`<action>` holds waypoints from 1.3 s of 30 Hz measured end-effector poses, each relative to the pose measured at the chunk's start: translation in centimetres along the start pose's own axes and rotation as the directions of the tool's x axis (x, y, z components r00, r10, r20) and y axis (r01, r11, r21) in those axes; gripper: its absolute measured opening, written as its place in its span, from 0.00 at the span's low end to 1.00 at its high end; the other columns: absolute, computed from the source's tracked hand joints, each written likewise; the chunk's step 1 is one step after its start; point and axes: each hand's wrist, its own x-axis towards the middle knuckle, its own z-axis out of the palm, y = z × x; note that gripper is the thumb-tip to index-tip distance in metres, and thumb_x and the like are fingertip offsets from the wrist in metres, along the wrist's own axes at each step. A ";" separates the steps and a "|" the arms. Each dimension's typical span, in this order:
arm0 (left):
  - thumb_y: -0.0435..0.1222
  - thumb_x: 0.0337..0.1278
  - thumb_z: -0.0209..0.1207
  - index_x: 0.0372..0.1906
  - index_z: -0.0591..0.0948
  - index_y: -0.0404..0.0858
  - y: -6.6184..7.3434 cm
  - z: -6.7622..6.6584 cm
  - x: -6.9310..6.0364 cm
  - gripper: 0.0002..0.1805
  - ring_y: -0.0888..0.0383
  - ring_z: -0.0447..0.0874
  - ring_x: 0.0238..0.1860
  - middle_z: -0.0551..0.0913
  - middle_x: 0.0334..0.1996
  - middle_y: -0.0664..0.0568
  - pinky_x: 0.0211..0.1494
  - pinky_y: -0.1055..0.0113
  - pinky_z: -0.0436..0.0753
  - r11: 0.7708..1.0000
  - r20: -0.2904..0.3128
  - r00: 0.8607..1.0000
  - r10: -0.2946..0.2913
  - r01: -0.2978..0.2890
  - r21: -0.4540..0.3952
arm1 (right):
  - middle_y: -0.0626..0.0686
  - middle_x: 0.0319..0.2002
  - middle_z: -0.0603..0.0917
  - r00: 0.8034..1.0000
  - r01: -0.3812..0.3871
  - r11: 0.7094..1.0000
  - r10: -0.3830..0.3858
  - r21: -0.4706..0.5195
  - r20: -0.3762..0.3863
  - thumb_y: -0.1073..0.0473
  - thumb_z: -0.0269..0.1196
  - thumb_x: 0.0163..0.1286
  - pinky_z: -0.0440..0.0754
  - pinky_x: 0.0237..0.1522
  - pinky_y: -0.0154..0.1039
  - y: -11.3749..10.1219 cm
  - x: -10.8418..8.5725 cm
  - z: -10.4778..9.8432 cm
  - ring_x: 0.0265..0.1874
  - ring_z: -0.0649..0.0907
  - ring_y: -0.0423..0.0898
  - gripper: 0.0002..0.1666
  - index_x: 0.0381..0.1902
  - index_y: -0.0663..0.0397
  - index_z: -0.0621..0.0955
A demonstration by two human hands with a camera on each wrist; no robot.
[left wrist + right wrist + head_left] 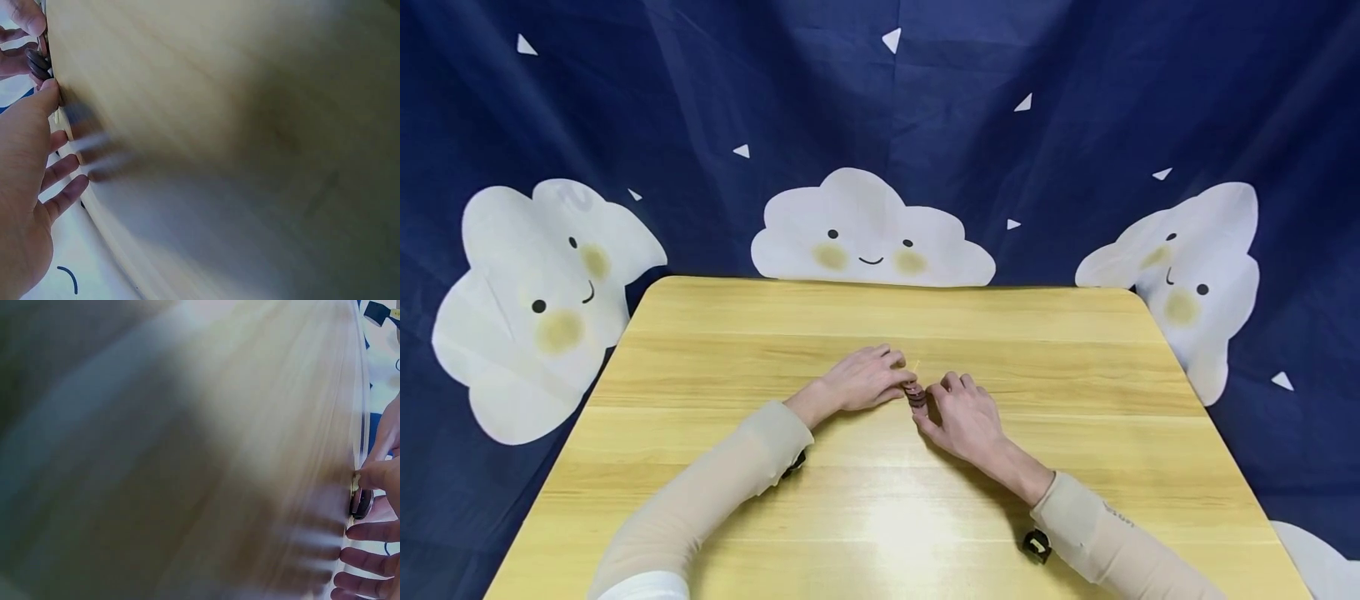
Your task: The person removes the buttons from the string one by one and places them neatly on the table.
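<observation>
A small dark brown, shiny thing made of rounded, overlapping segments [916, 397] lies low at the wooden tabletop, between the two hands. My left hand [867, 379] pinches its far end with thumb and forefinger, while the other fingers reach down to the table. From the right, my right hand [967, 418] holds the near end between thumb and bent fingers. A thin yellow strand [917, 365] sticks up beyond the far end. In the right wrist view, the dark segments [364, 505] show between thumb and forefinger. Fingers partly hide the thing, so its exact kind is unclear.
The light wooden table [737, 325] has rounded far corners. Behind it hangs a dark blue cloth [820, 100] printed with white clouds and triangles. Small black devices sit under the beige sleeves, at the left wrist [793, 464] and the right wrist [1037, 546].
</observation>
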 end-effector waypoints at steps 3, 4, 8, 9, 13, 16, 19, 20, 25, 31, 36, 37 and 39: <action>0.53 0.80 0.53 0.67 0.80 0.51 -0.2 0.0 -0.1 0.21 0.50 0.79 0.64 0.81 0.64 0.49 0.70 0.55 0.82 1.000 -0.011 1.000 -0.003 0.003 -0.006 | 0.54 0.41 0.87 1.000 0.011 1.000 -0.010 0.001 -0.019 0.38 0.71 0.66 0.85 0.32 0.46 0.2 0.0 0.0 0.37 0.83 0.51 0.24 0.43 0.52 0.88; 0.53 0.79 0.54 0.66 0.80 0.51 -0.2 0.0 -0.1 0.21 0.50 0.80 0.63 0.81 0.63 0.49 0.69 0.55 0.83 1.000 -0.017 1.000 -0.004 0.004 -0.012 | 0.54 0.40 0.87 1.000 0.015 1.000 -0.014 0.002 -0.025 0.39 0.71 0.66 0.85 0.32 0.45 0.2 0.0 0.0 0.36 0.82 0.51 0.22 0.42 0.51 0.88; 0.53 0.78 0.55 0.64 0.81 0.49 -0.3 -0.1 -0.2 0.20 0.50 0.80 0.60 0.82 0.60 0.49 0.64 0.56 0.84 1.000 -0.033 0.999 -0.011 0.010 -0.026 | 0.52 0.37 0.87 0.998 0.035 0.999 -0.034 0.005 -0.055 0.43 0.72 0.65 0.83 0.29 0.42 0.4 0.1 0.1 0.33 0.81 0.49 0.17 0.39 0.49 0.88; 0.53 0.78 0.55 0.64 0.81 0.49 -0.3 -0.1 -0.3 0.20 0.51 0.80 0.60 0.82 0.60 0.49 0.64 0.56 0.84 1.000 -0.032 0.999 -0.014 0.013 -0.027 | 0.52 0.37 0.86 0.997 0.039 0.999 -0.039 0.007 -0.059 0.44 0.72 0.64 0.82 0.28 0.41 0.4 0.1 0.1 0.33 0.81 0.49 0.16 0.39 0.49 0.88; 0.52 0.78 0.55 0.62 0.82 0.48 -0.3 -0.1 -0.5 0.19 0.52 0.79 0.58 0.82 0.58 0.50 0.62 0.57 0.84 0.999 -0.033 0.999 -0.024 0.022 -0.043 | 0.51 0.34 0.85 0.996 0.050 0.999 -0.050 0.006 -0.067 0.46 0.72 0.64 0.80 0.26 0.39 0.6 0.3 0.2 0.31 0.79 0.48 0.13 0.37 0.48 0.88; 0.52 0.78 0.56 0.60 0.83 0.48 -0.3 0.0 -0.7 0.18 0.52 0.79 0.56 0.82 0.57 0.50 0.63 0.56 0.83 0.997 -0.042 0.999 -0.028 0.025 -0.069 | 0.51 0.33 0.85 0.996 0.053 0.999 -0.052 0.012 -0.069 0.47 0.72 0.64 0.79 0.25 0.39 0.7 0.3 0.3 0.30 0.79 0.47 0.12 0.36 0.48 0.88; 0.52 0.77 0.57 0.60 0.83 0.48 -0.3 0.0 -0.9 0.18 0.53 0.79 0.55 0.83 0.56 0.51 0.63 0.57 0.83 0.995 -0.042 0.998 -0.038 0.034 -0.093 | 0.50 0.33 0.85 0.996 0.057 0.998 -0.055 0.018 -0.071 0.49 0.72 0.63 0.79 0.24 0.38 0.7 0.4 0.3 0.30 0.79 0.47 0.11 0.37 0.48 0.89; 0.52 0.77 0.57 0.60 0.83 0.48 -0.3 0.0 -1.0 0.18 0.54 0.79 0.55 0.83 0.55 0.51 0.63 0.57 0.83 0.995 -0.041 0.998 -0.041 0.037 -0.096 | 0.50 0.33 0.85 0.996 0.058 0.998 -0.056 0.020 -0.070 0.49 0.72 0.63 0.78 0.24 0.38 0.7 0.4 0.3 0.30 0.79 0.47 0.11 0.38 0.48 0.89; 0.53 0.76 0.58 0.59 0.84 0.47 -0.3 0.2 -1.4 0.20 0.56 0.78 0.51 0.82 0.52 0.53 0.56 0.60 0.83 0.995 -0.053 0.997 -0.049 0.043 -0.095 | 0.49 0.33 0.84 0.996 0.068 0.997 -0.066 0.036 -0.051 0.50 0.72 0.62 0.77 0.24 0.36 0.9 0.7 0.4 0.30 0.78 0.46 0.12 0.41 0.48 0.90; 0.54 0.76 0.58 0.58 0.84 0.46 -0.2 0.4 -2.1 0.20 0.57 0.76 0.48 0.80 0.47 0.53 0.54 0.61 0.81 0.993 -0.070 0.996 -0.060 0.052 -0.101 | 0.48 0.35 0.84 0.994 0.107 0.992 -0.106 0.066 -0.022 0.51 0.72 0.63 0.75 0.26 0.34 1.1 1.0 0.4 0.32 0.76 0.44 0.13 0.43 0.47 0.90; 0.53 0.74 0.60 0.55 0.85 0.45 0.0 0.2 -2.5 0.18 0.56 0.76 0.48 0.79 0.45 0.53 0.57 0.59 0.82 0.988 -0.068 0.994 -0.085 0.076 -0.133 | 0.47 0.37 0.85 0.987 0.162 0.983 -0.161 0.089 -0.019 0.50 0.71 0.65 0.76 0.30 0.33 1.3 1.3 0.7 0.34 0.77 0.43 0.13 0.45 0.47 0.90; 0.53 0.73 0.61 0.54 0.85 0.45 0.0 0.2 -2.6 0.18 0.57 0.76 0.47 0.79 0.45 0.53 0.57 0.60 0.82 0.987 -0.068 0.993 -0.092 0.082 -0.135 | 0.47 0.37 0.85 0.985 0.172 0.981 -0.171 0.091 -0.022 0.50 0.71 0.65 0.76 0.31 0.33 1.4 1.4 0.8 0.34 0.77 0.42 0.13 0.45 0.47 0.90; 0.53 0.72 0.62 0.53 0.85 0.45 0.0 0.2 -2.8 0.18 0.57 0.75 0.46 0.78 0.44 0.54 0.56 0.60 0.82 0.986 -0.068 0.992 -0.102 0.092 -0.138 | 0.46 0.37 0.84 0.982 0.190 0.977 -0.188 0.096 -0.028 0.49 0.71 0.65 0.76 0.31 0.33 1.4 1.5 0.9 0.34 0.77 0.42 0.14 0.46 0.46 0.89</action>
